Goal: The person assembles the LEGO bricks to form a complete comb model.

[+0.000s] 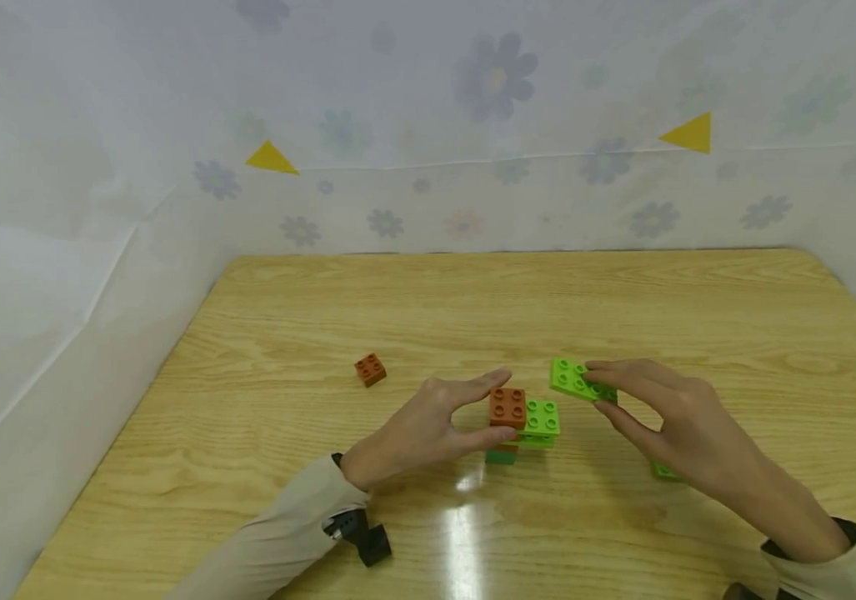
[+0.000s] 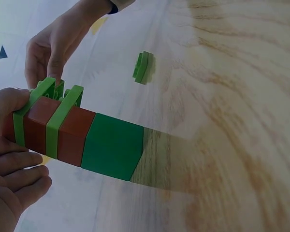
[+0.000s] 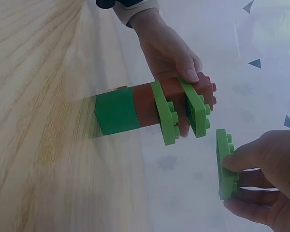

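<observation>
A tower of toy building bricks [image 1: 542, 417] stands upright on the table. Its base is a dark green block [image 2: 113, 147], with reddish-brown bricks and two light green plates stacked alternately above. These plates jut out toward the right side. My left hand [image 1: 431, 429] holds the tower near its top, thumb and fingers on either side of the uppermost brown brick [image 1: 507, 408]. To the right of the tower, my right hand [image 1: 686, 421] pinches a loose light green plate brick [image 1: 567, 378] between thumb and fingers, studs up, raised off the table and apart from the tower.
A small reddish-brown brick [image 1: 371, 370] lies on the wooden table [image 1: 285, 317] at the left. Another light green plate [image 2: 142, 66] rests on the table, partly hidden under my right hand in the head view. A flowered white sheet [image 1: 428, 200] hangs behind the table.
</observation>
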`<state>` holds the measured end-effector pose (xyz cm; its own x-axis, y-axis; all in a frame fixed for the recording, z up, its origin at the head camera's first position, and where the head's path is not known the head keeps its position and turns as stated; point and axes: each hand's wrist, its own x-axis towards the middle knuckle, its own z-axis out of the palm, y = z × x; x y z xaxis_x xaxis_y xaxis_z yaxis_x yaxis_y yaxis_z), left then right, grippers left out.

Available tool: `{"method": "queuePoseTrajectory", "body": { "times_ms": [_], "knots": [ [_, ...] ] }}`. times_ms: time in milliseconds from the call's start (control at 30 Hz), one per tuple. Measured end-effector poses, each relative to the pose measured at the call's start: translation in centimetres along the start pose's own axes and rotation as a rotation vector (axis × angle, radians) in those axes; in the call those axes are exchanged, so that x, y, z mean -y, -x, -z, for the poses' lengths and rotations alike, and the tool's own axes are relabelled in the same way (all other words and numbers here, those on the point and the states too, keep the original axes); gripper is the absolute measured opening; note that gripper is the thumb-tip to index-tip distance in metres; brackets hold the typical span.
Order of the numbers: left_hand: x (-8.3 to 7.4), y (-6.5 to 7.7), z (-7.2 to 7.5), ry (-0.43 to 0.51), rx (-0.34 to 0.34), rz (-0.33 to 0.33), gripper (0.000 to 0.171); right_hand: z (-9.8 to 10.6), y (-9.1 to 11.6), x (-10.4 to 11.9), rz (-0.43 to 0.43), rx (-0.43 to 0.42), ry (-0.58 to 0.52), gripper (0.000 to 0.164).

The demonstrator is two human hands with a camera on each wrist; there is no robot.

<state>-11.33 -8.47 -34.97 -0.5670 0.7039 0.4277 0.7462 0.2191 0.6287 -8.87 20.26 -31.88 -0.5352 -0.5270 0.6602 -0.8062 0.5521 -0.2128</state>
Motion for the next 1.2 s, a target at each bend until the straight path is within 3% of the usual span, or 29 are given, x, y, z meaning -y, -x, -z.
{"method": "queuePoseTrajectory", "body": {
  "times_ms": [667, 900, 1200],
  "knots": [
    [-0.1, 0.0, 0.1, -0.016, 0.007, -0.009, 0.059, -0.2, -1.6, 2.2, 0.046, 0.004, -0.073, 0.046],
    [-0.2, -0.1, 0.0, 0.007, 0.029, 0.013, 0.059, -0.5, -1.7, 2.8, 0.048, 0.059, -0.153, 0.043],
    [-0.2, -0.1, 0.0, 0.027, 0.027, -0.014, 0.058, -1.2, -2.2, 3.0, 0.11, 0.06, -0.177, 0.039]
  ]
}}
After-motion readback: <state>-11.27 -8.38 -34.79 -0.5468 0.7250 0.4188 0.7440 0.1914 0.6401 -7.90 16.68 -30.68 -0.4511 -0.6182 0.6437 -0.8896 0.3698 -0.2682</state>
